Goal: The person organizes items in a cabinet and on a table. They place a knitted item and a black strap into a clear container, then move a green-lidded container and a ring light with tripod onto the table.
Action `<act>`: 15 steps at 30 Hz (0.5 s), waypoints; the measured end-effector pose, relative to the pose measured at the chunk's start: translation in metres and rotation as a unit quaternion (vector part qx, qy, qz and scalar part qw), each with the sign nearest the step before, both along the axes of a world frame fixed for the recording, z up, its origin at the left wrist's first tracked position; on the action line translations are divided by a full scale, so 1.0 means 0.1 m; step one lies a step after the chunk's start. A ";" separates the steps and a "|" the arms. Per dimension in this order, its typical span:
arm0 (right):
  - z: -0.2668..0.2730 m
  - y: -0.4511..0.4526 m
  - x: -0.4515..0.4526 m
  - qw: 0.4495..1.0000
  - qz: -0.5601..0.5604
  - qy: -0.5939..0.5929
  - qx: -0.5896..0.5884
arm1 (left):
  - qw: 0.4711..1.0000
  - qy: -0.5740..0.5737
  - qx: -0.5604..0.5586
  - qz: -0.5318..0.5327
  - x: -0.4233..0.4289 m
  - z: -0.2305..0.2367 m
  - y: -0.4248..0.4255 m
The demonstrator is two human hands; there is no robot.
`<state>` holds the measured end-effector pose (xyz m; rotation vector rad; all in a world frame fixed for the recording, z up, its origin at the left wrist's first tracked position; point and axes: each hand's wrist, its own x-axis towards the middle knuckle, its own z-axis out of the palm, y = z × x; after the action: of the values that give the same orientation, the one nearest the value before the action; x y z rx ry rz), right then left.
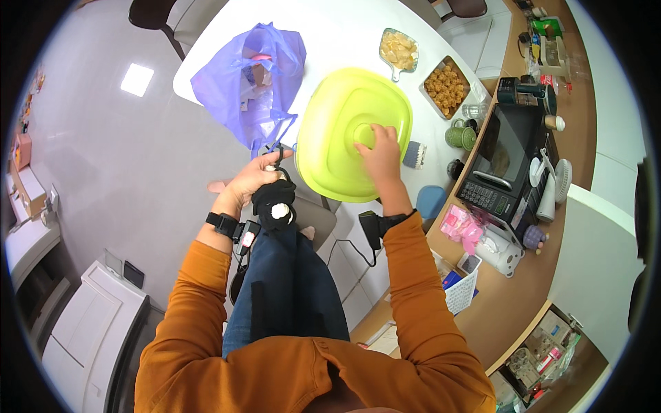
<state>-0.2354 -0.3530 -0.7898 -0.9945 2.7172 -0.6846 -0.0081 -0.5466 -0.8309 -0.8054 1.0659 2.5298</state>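
A large lime-green plastic lid [330, 134] with a round knob [363, 135] covers a container at the table's near edge. The fingers and thumb of my right hand [383, 155] are closed around that knob. My left hand [253, 178] grips a black cloth item with white flower-like pieces [273, 201], which hangs above my lap. Its outstretched index finger reaches close to the lid's left rim. Just beyond this hand, an open purple plastic bag [217, 85] rests on the table, with packaging and a pink thing partly visible inside. What the lid covers is hidden.
The white table [335, 31] also carries a dish of pale chips [398, 50], a metal tray of brown snacks [446, 86], a green mug [459, 136] and a grey-blue knitted-looking item [414, 155]. Along the right, a wooden counter [508, 304] holds a black microwave [498, 149] and a white fan [555, 188].
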 end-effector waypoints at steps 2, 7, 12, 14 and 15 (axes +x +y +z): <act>0.10 0.15 -0.09 0.999 -0.009 -0.015 -0.027 | 0.999 0.040 0.026 0.015 0.04 0.00 0.00; 0.66 0.81 -0.15 0.910 -0.174 -0.310 -0.214 | 0.992 0.049 0.004 0.117 0.11 0.12 0.02; 0.97 1.37 0.27 0.767 -0.234 -0.423 -0.423 | 0.982 0.044 -0.044 0.177 0.03 0.42 0.17; 0.99 1.52 0.43 0.745 -0.241 -0.428 -0.451 | 0.975 0.038 -0.084 0.200 -0.05 0.54 0.24; 0.99 1.58 0.48 0.739 -0.244 -0.429 -0.458 | 0.971 0.026 -0.128 0.199 -0.11 0.59 0.30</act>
<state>-0.1875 -0.1946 -0.6911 0.0986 1.6746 -2.0488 -0.0191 -0.5165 -0.7722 -1.1274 1.3902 2.7832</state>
